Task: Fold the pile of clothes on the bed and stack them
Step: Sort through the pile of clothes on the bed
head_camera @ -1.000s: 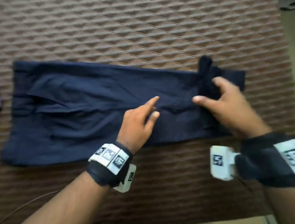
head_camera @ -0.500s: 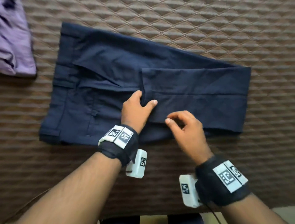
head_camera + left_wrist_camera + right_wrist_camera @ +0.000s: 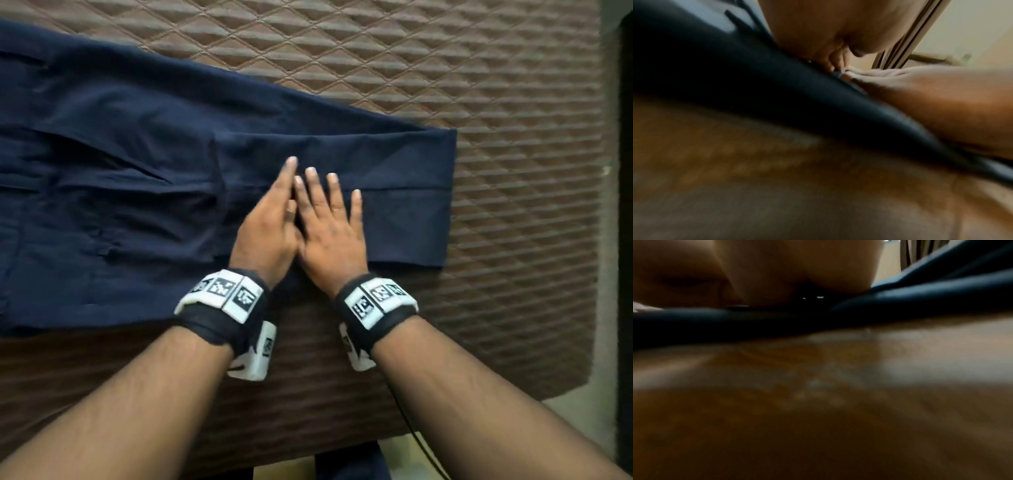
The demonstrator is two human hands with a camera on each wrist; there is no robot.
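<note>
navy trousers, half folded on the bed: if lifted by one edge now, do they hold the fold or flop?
Likely flop: the navy trousers drape flat with soft creases. Both the left hand and right hand lie flat pressing the fold. Probably won't slide much on the quilted bed cover.

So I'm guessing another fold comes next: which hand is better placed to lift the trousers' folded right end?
Probably the right hand: it lies flat on the navy trousers nearer that end. The left hand sits beside it, placed to pin the middle.
</note>
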